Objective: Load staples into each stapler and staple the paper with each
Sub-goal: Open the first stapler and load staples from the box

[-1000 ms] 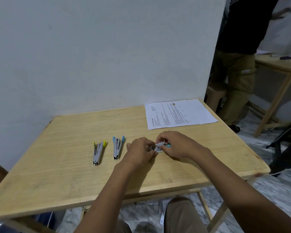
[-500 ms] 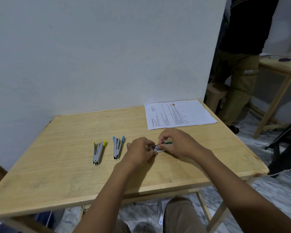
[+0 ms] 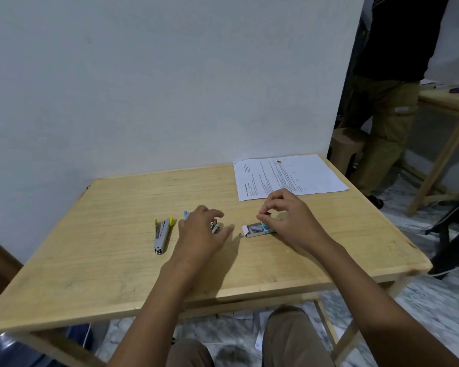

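A small staple box [image 3: 252, 231] lies open on the wooden table [image 3: 117, 250], grey staples showing in its tray. Just above the box, my right hand [image 3: 286, 218] has thumb and forefinger pinched together on what looks like a short staple strip, mostly hidden. My left hand [image 3: 200, 231] hovers with spread fingers over the blue-tipped stapler [image 3: 185, 214], covering most of it. A metal end shows between its fingers and thumb. The yellow-tipped stapler [image 3: 161, 235] lies untouched to the left. The printed paper [image 3: 289, 176] sits at the table's far right corner.
A white wall stands behind the table. To the right a person in dark top and khaki trousers [image 3: 382, 123] stands by a second wooden table [image 3: 451, 102]. A tiny loose metal bit [image 3: 240, 234] lies left of the box.
Both hands were together on the staple box. The left hand has let go and moved left over the blue-tipped stapler. The box now lies open on the table, the right hand pinching above it.
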Motion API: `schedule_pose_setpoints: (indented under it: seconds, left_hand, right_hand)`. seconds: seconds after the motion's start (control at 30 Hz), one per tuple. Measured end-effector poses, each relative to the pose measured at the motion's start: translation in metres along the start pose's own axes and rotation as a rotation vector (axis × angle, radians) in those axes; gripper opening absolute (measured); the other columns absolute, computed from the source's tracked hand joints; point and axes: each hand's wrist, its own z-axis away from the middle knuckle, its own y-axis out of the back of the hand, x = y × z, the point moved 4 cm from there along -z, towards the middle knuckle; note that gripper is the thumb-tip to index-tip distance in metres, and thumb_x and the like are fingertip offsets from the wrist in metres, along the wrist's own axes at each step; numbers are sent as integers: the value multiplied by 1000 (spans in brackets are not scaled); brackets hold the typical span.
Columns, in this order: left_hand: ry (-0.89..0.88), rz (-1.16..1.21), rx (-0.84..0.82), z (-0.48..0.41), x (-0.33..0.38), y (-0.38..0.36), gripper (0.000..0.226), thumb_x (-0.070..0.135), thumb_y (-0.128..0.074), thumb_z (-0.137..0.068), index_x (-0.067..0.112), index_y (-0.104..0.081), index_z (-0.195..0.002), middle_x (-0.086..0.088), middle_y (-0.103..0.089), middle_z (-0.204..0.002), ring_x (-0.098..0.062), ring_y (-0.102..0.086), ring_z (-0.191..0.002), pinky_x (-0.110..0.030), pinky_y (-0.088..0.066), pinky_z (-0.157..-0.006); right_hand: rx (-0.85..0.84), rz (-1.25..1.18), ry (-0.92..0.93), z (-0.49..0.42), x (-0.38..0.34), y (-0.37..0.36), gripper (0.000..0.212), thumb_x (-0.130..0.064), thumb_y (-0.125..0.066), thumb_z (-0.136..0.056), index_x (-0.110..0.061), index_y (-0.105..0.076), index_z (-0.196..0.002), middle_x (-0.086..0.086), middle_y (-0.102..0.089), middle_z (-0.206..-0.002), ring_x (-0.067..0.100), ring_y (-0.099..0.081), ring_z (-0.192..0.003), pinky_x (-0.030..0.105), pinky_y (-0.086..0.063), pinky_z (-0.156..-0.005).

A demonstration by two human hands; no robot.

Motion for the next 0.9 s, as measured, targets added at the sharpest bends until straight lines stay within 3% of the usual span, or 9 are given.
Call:
schedule_pose_setpoints:
  seconds: [0.1, 0.2, 0.4, 0.53, 0.63, 0.73, 0.8, 0.9]
  left_hand:
    - [99, -69, -12, 10, -15, 4, 40, 41, -68, -85, 16, -67, -116, -1, -60, -104, -16, -57, -93, -34, -44, -88]
    - [180, -149, -65, 13, -20, 3, 31, 42, -67, -85, 15, -68, -99, -8, -69, -104, -22, -65, -92, -35, -53, -82]
    - [275, -250, -80, 13, -9, -4, 37, 47, -61, -88, 14, -53, -74, 0, -55, -72, -20, -58, -69, -29, -46, -60]
    - [318, -307, -91, 5, 1, -4, 30, 42, -59, -91, 15, -48, -82, 0, -53, -82, -22, -60, -79, -29, -43, -63]
    - [349, -335, -151, -4, 0, -4, 23, 27, -61, -90, 15, -44, -80, -4, -55, -90, -22, -57, -79, -29, -42, -62]
    - [335, -330, -192, -9, 0, -2, 16, 19, -60, -90, 11, -51, -100, -8, -59, -105, -25, -61, -89, -29, -43, -65]
    - [325, -309, -204, -10, -4, -1, 18, 19, -59, -90, 9, -51, -103, -8, -58, -99, -25, -61, -86, -29, -43, -63]
    - [286, -175, -176, -8, -15, 1, 21, 25, -61, -90, 4, -61, -85, -3, -59, -74, -20, -59, -66, -26, -44, -55]
  right_hand:
    - [8, -21, 14, 5, -4, -4, 10, -22, -79, -81, -28, -72, -78, -14, -60, -91, 8, -59, -91, 25, -50, -82]
    - [12, -58, 27, 9, -11, -8, 11, -18, -80, -80, -24, -72, -78, -12, -65, -85, 7, -61, -84, 24, -50, -78]
    - [10, -100, -73, 16, -12, -18, 8, -27, -79, -81, -30, -74, -87, -15, -73, -84, -3, -66, -87, 16, -52, -79]
    - [-1, -169, -84, 22, -13, -29, 20, -23, -79, -82, -29, -74, -100, -11, -74, -84, 1, -68, -83, 19, -54, -80]
    - [-26, -203, -105, 25, -15, -37, 31, -20, -77, -84, -23, -73, -115, -8, -74, -88, 8, -69, -83, 22, -56, -81]
    - [-44, -197, -115, 27, -18, -45, 23, -22, -76, -86, -23, -76, -109, -11, -75, -92, 7, -69, -86, 26, -57, -83]
    - [-53, -210, -117, 28, -23, -49, 17, -22, -76, -86, -24, -77, -103, -12, -75, -93, 4, -69, -87, 26, -58, -83]
    - [-41, -249, -111, 29, -30, -51, 12, -21, -76, -86, -22, -76, -98, -10, -75, -93, 3, -69, -87, 24, -58, -81]
